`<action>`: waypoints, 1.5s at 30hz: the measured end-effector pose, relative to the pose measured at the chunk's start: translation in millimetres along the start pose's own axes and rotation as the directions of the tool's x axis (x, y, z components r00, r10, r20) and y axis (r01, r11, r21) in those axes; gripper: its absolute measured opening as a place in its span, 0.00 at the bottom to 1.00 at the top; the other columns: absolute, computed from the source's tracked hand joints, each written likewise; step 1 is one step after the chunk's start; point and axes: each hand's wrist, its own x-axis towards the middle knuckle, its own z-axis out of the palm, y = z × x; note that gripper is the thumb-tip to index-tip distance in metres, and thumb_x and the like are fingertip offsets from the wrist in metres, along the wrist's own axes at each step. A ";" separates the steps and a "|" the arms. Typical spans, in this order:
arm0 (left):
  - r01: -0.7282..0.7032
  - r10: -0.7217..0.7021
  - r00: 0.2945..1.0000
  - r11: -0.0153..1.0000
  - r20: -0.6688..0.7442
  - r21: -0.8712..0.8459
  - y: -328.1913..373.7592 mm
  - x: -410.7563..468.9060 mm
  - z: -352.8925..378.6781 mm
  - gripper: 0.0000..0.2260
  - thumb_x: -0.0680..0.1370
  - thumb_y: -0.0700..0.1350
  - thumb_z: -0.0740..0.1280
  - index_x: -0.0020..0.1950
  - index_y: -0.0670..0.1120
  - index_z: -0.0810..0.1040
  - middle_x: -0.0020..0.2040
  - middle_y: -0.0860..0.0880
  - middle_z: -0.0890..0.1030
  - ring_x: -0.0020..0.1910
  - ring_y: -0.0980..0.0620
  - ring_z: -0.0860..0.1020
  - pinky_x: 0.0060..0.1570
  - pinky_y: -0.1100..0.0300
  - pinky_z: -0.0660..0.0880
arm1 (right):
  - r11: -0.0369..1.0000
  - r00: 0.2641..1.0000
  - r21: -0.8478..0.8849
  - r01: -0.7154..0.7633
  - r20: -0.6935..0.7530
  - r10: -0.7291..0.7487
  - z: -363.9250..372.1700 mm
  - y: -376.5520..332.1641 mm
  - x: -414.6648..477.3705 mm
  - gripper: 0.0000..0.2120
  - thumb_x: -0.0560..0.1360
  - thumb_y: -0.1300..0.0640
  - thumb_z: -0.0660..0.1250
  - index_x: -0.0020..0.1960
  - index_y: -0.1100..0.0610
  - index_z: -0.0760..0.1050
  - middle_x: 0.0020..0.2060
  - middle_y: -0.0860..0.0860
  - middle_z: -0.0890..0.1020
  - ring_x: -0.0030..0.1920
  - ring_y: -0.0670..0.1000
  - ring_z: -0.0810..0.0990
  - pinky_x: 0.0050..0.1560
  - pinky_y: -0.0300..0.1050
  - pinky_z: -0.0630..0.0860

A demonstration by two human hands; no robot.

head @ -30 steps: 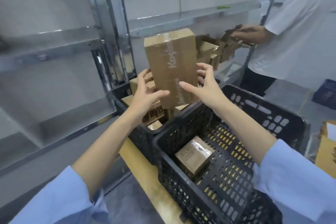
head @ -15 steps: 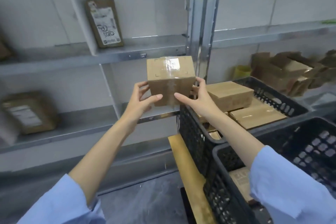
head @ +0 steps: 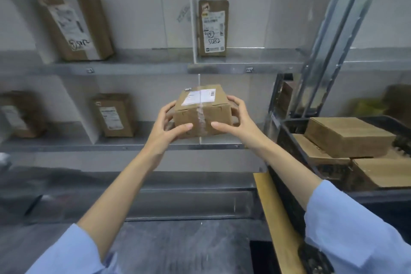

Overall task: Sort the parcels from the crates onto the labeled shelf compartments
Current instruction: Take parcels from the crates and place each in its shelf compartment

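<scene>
Grey metal shelving point(head: 138, 68) with white dividers lines the wall, and labelled parcels point(head: 212, 29) stand in its compartments. Before the middle shelf, the left hand point(head: 169, 128) and right hand point(head: 236, 118) grip a taped cardboard parcel point(head: 201, 109) by opposite sides, label up. Right of the right hand, a black crate point(head: 287, 142) holds more boxes point(head: 347, 138).

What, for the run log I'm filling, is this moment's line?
left hand: grips box | right hand: grips box | box: before shelf, unplaced
</scene>
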 end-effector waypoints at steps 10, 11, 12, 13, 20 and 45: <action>-0.064 0.076 0.992 0.991 -0.100 0.121 0.4 -38.6 -110.4 0.42 0.61 0.52 0.80 0.70 0.53 0.65 0.70 0.56 0.72 0.69 0.56 0.71 0.70 0.48 0.68 | 0.982 0.979 -0.152 0.111 0.189 -0.081 105.8 -24.1 19.4 0.56 0.68 0.62 0.79 0.81 0.52 0.43 0.72 0.38 0.63 0.70 0.38 0.66 0.72 0.41 0.65; -0.065 0.080 0.992 0.988 -0.101 0.142 0.0 -42.2 -119.5 0.43 0.60 0.54 0.80 0.71 0.54 0.65 0.70 0.58 0.71 0.69 0.58 0.70 0.71 0.50 0.68 | 0.983 0.975 -0.138 0.118 0.202 -0.089 114.2 -26.3 19.4 0.56 0.68 0.62 0.79 0.81 0.51 0.44 0.72 0.39 0.64 0.67 0.34 0.68 0.69 0.38 0.67; -0.064 0.081 0.992 0.984 -0.099 0.165 0.1 -46.1 -127.5 0.44 0.60 0.54 0.80 0.73 0.55 0.64 0.71 0.60 0.71 0.69 0.60 0.69 0.70 0.52 0.68 | 0.984 0.972 -0.126 0.125 0.213 -0.096 122.1 -28.7 19.3 0.55 0.68 0.62 0.79 0.81 0.49 0.45 0.72 0.39 0.66 0.66 0.30 0.68 0.66 0.32 0.68; -0.061 0.080 0.992 0.981 -0.096 0.185 -0.5 -49.8 -135.4 0.45 0.61 0.52 0.80 0.74 0.55 0.63 0.70 0.61 0.70 0.69 0.61 0.69 0.69 0.54 0.68 | 0.985 0.972 -0.121 0.126 0.216 -0.098 129.9 -30.8 18.7 0.54 0.68 0.61 0.79 0.81 0.47 0.46 0.71 0.38 0.66 0.65 0.28 0.67 0.63 0.28 0.67; -0.073 0.098 0.989 0.974 -0.111 0.216 -12.8 -72.6 -178.7 0.45 0.66 0.40 0.81 0.76 0.56 0.61 0.73 0.58 0.69 0.72 0.58 0.67 0.62 0.54 0.74 | 0.985 0.971 -0.122 0.119 0.223 -0.089 175.7 -41.0 14.4 0.53 0.67 0.58 0.80 0.80 0.46 0.48 0.74 0.38 0.62 0.73 0.37 0.60 0.71 0.39 0.63; -0.188 0.201 0.980 0.936 -0.012 0.296 -9.3 -84.2 -219.8 0.44 0.67 0.37 0.79 0.75 0.56 0.60 0.68 0.64 0.68 0.63 0.71 0.68 0.51 0.70 0.76 | 0.984 0.983 -0.176 0.024 0.182 0.008 212.2 -54.5 5.1 0.56 0.68 0.59 0.79 0.79 0.45 0.42 0.71 0.48 0.66 0.66 0.45 0.69 0.49 0.24 0.72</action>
